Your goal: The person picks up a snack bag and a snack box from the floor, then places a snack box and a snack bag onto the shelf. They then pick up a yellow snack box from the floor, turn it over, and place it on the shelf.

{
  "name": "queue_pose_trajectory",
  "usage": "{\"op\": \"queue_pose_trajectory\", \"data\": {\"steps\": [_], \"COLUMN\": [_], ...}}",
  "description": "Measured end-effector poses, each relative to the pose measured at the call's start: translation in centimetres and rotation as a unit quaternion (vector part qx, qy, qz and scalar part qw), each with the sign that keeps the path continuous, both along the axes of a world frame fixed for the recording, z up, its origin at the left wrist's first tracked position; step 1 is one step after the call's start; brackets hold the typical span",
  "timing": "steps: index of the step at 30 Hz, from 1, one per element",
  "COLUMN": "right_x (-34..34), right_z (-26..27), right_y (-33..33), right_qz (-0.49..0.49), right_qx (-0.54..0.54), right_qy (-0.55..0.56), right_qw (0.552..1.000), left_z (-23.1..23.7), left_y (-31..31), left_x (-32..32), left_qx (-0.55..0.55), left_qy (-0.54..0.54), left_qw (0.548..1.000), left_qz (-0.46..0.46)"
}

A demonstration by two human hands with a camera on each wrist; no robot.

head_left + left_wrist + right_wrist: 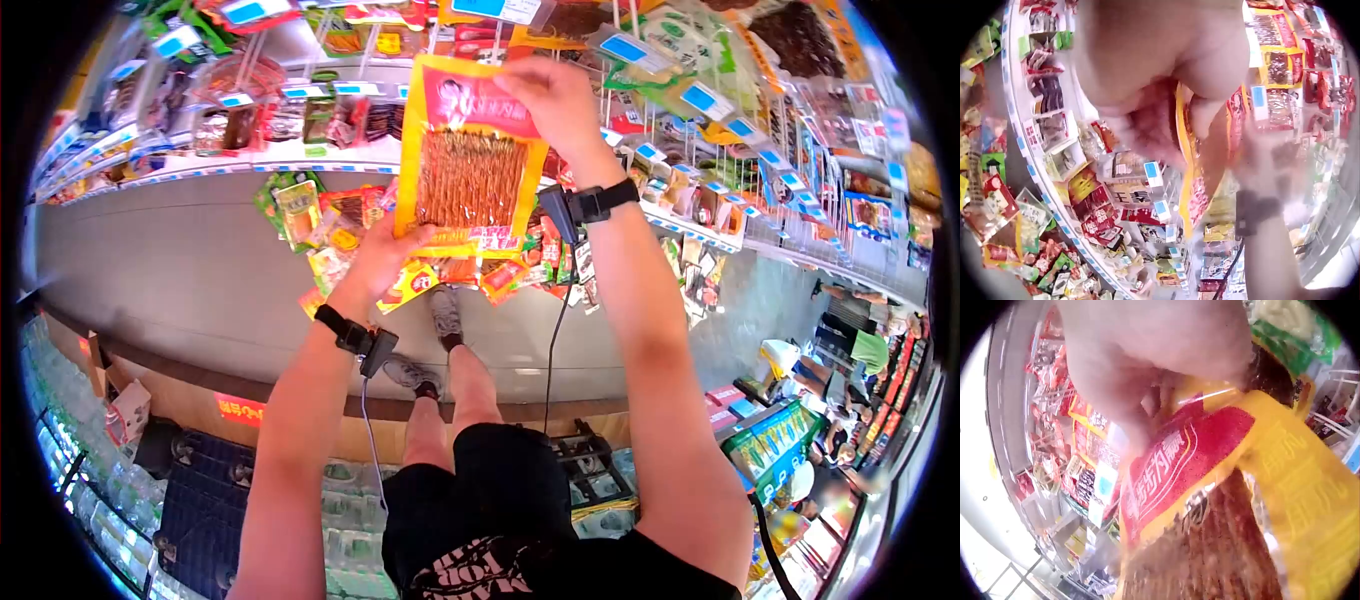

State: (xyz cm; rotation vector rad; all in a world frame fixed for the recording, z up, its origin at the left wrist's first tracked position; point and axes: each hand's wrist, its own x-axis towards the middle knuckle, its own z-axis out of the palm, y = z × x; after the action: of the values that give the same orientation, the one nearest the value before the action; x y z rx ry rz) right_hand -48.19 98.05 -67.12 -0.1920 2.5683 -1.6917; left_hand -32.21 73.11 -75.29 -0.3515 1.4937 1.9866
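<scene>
A flat yellow-and-red packet (pixel 470 180) of brown snack strips, seen through a clear window, is held up in front of the shelf in the head view. My left hand (pixel 382 262) grips its lower left corner, thumb over the front. At the upper right edge, my right hand (pixel 556 108) pinches the packet between thumb and fingers. The right wrist view shows the red label and brown strips of the packet (pixel 1204 531) close up, below my right hand (pixel 1154 337). Seen edge-on in the left wrist view, the packet (pixel 1190 169) sits in my left hand (pixel 1154 69).
Store shelves (pixel 270 160) full of packaged snacks curve along the far side, with hanging packets and blue price tags (pixel 625 48). Several loose packets (pixel 300 215) lie in a pile on the grey floor (pixel 190 260) near my feet. Black crates (pixel 205 500) and bottled drinks stand behind me.
</scene>
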Motion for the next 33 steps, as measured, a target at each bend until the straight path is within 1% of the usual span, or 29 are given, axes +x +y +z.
{"op": "queue_pose_trajectory", "data": {"steps": [1, 3, 4, 5, 6, 7, 8, 10, 11, 12, 14, 15, 16, 17, 19, 20, 23, 24, 25, 26, 27, 28, 31, 33], "right_x": [-1.3, -4.4, -5.1, -6.4, -7.5, -8.2, -8.8, -9.9, -10.0, -10.0, -10.7, -10.8, -10.5, -10.4, -10.6, -10.3, -10.1, -10.1, -10.4, -10.4, -10.2, -10.6, -11.0, -11.0], "right_z": [-0.7, -2.1, -0.9, -1.6, -2.4, -3.4, -4.6, -5.6, -5.9, -5.3, -4.9, -4.7, -4.0, -4.0, -3.5, -3.1, -3.1, -2.9, -2.7, -2.4, -2.3, -2.6, -2.1, -2.3], "right_y": [-0.1, -0.1, -0.3, -0.4, -0.5, -0.4, -0.1, -1.1, -1.4, -1.7, -1.9, -2.0, -2.3, -2.2, -2.2, -2.3, -1.5, -1.4, -1.5, -1.6, -1.5, -1.1, -1.4, -1.6], "right_qz": [-0.008, -0.019, -0.034, -0.039, -0.044, -0.050, -0.065, -0.073, -0.078, -0.093, -0.064, -0.050, -0.062, -0.067, -0.076, -0.084, -0.074, -0.064, -0.049, -0.037, -0.026, -0.010, -0.033, -0.076], "right_qx": [-0.007, -0.023, 0.048, -0.011, -0.068, -0.125, -0.126, -0.201, -0.238, -0.212, -0.250, -0.269, -0.219, -0.219, -0.217, -0.168, -0.171, -0.137, -0.132, -0.125, -0.117, -0.119, -0.132, -0.121], "right_qy": [0.030, 0.097, 0.106, 0.132, 0.154, 0.169, 0.170, 0.201, 0.212, 0.215, 0.241, 0.252, 0.263, 0.253, 0.238, 0.246, 0.238, 0.273, 0.303, 0.327, 0.350, 0.337, 0.324, 0.286], "right_qw": [1.000, 0.995, 0.993, 0.991, 0.985, 0.976, 0.975, 0.956, 0.945, 0.949, 0.936, 0.928, 0.937, 0.940, 0.944, 0.951, 0.953, 0.950, 0.942, 0.936, 0.929, 0.934, 0.936, 0.947], "left_z": [-1.8, -2.4, -3.0, -3.7, -4.1, -4.6, -5.0, -5.6, -5.8, -6.0, -6.3, -6.4, -6.5, -6.5, -6.1, -6.0, -5.8, -5.9, -6.1, -6.9, -6.7, -6.5, -6.8, -6.6], "left_y": [0.9, 2.2, 2.5, 2.6, 3.0, 3.2, 3.2, 3.4, 3.5, 3.5, 3.4, 3.2, 3.0, 2.9, 3.0, 2.7, 2.3, 2.3, 2.3, 2.0, 2.1, 2.2, 2.4, 2.5], "left_x": [-1.0, -3.1, -4.0, -4.9, -5.6, -6.4, -6.9, -8.4, -8.6, -8.9, -9.0, -8.9, -8.7, -8.6, -9.0, -9.2, -9.2, -9.1, -9.1, -8.7, -8.5, -8.8, -8.9, -9.2], "left_qx": [0.043, 0.101, 0.095, 0.088, 0.087, 0.103, 0.118, 0.130, 0.132, 0.133, 0.140, 0.126, 0.112, 0.099, 0.109, 0.110, 0.113, 0.104, 0.095, 0.115, 0.116, 0.117, 0.128, 0.130], "left_qy": [0.042, 0.002, -0.005, -0.006, -0.002, 0.002, 0.003, 0.009, 0.012, 0.016, 0.023, 0.020, 0.017, 0.016, 0.019, 0.014, 0.003, 0.003, 0.003, 0.006, 0.000, -0.002, 0.003, 0.009], "left_qw": [0.997, 0.990, 0.988, 0.987, 0.979, 0.974, 0.969, 0.958, 0.956, 0.954, 0.952, 0.957, 0.961, 0.966, 0.962, 0.963, 0.964, 0.965, 0.966, 0.963, 0.963, 0.963, 0.963, 0.964], "left_qz": [0.041, 0.102, 0.120, 0.138, 0.183, 0.200, 0.216, 0.256, 0.263, 0.268, 0.271, 0.260, 0.250, 0.240, 0.249, 0.247, 0.240, 0.241, 0.243, 0.244, 0.243, 0.244, 0.236, 0.230]}}
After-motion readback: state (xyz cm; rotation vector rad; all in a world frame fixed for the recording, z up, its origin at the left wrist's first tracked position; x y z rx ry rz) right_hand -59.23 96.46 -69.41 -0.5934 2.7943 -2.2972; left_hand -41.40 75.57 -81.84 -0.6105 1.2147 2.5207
